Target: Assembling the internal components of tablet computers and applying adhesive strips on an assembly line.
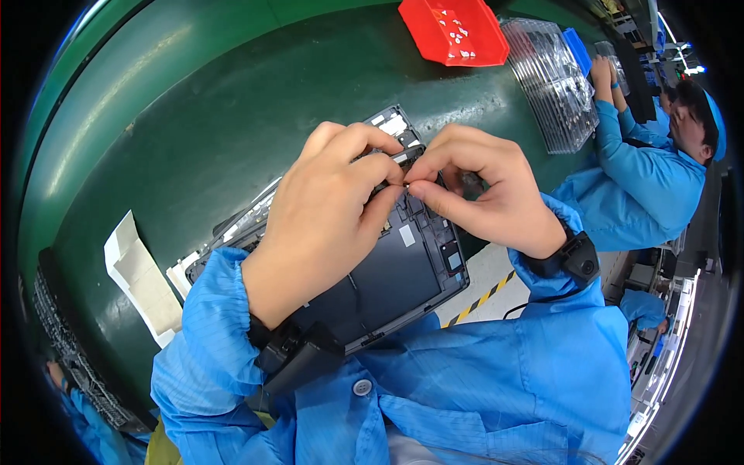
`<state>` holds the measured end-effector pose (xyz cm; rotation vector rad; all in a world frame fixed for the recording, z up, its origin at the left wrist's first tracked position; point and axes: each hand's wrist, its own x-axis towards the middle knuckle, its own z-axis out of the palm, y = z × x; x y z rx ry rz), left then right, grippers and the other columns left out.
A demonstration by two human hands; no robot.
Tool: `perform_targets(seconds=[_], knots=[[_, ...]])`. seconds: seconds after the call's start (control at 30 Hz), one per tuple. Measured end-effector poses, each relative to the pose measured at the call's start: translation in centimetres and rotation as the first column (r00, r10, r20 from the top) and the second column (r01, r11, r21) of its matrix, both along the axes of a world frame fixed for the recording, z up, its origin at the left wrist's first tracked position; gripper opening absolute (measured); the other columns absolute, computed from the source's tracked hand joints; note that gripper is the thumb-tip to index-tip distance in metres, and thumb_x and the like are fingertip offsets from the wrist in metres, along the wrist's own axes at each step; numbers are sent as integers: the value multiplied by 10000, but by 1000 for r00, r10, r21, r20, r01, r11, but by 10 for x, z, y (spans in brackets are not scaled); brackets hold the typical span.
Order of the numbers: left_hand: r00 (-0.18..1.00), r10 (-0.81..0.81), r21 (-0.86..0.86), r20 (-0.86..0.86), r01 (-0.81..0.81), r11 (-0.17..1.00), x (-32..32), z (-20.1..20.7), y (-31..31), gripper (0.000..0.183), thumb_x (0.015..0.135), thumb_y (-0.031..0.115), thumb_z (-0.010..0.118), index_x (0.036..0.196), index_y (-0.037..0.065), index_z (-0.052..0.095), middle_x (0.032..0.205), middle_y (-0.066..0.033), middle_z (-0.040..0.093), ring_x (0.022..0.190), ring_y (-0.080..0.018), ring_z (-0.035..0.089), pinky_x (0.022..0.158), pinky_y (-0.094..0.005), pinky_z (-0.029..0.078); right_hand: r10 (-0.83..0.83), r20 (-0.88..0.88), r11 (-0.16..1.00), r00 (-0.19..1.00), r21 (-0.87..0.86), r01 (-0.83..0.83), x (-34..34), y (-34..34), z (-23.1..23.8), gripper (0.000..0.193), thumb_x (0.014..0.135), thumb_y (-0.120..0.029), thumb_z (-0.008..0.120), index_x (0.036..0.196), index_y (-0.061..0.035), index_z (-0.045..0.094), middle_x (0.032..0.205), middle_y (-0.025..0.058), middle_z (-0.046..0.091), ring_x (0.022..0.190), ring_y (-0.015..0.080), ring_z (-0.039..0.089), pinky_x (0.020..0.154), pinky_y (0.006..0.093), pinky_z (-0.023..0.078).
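A dark, opened tablet-like device (387, 271) lies tilted on the green work surface (194, 116), its inner side up, with small white labels on it. My left hand (329, 209) and my right hand (477, 186) meet above its upper half. The thumb and forefinger tips of both hands pinch together at one spot on a small part that is too small to make out. Both wrists carry black strapped devices, and blue sleeves cover my forearms. The hands hide the device's middle.
A red tray (453, 31) with small pieces sits at the far edge. Beside it lies a stack of clear plastic trays (550, 77). White paper sheets (139, 271) lie at the left. A co-worker in blue (659, 170) works at the right.
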<state>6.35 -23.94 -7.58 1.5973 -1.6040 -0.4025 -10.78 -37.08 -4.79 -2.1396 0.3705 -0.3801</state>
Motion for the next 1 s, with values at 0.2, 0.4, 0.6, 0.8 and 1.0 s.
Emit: perform_targets(seconds=[0.2,0.4,0.6,0.8,1.0], knots=[[999,-12,39,-30,14,999,0,-2,3,100,828,39,730,919,41,688,1143,-57,658,1041,-294,578,866,-396,500,40,19,981,999,-191,-36,-2,6,2,124,820,-11,760,927,-27,700,825,77,627,677,204,631,577,318,505],[987,16,59,-160,-6,998,5,2,3,239,853,-26,670,1082,32,637,1114,-86,653,992,-251,636,855,-350,509,109,203,763,973,-644,48,-4,14,-19,260,676,-5,764,927,3,694,806,87,607,670,241,628,569,347,509],[994,57,56,-94,-52,997,9,-3,6,300,867,-47,630,1157,19,594,1074,-110,660,964,-250,654,846,-346,520,181,114,666,977,-745,-36,-11,18,-23,290,668,-65,725,946,14,706,815,67,597,653,210,601,541,326,478],[996,51,31,-68,-49,998,7,-6,7,286,873,-37,618,1153,5,580,1061,-132,664,956,-270,651,861,-369,527,247,80,597,966,-797,-87,-10,14,-22,314,676,-88,702,971,18,717,851,59,616,654,187,589,532,312,447],[998,50,32,-49,-49,998,5,-7,8,265,883,4,632,1143,17,579,1042,-133,669,945,-293,642,841,-388,519,294,105,617,950,-780,-104,-13,11,-27,364,651,-121,683,980,28,726,867,76,635,640,180,578,523,308,430]])
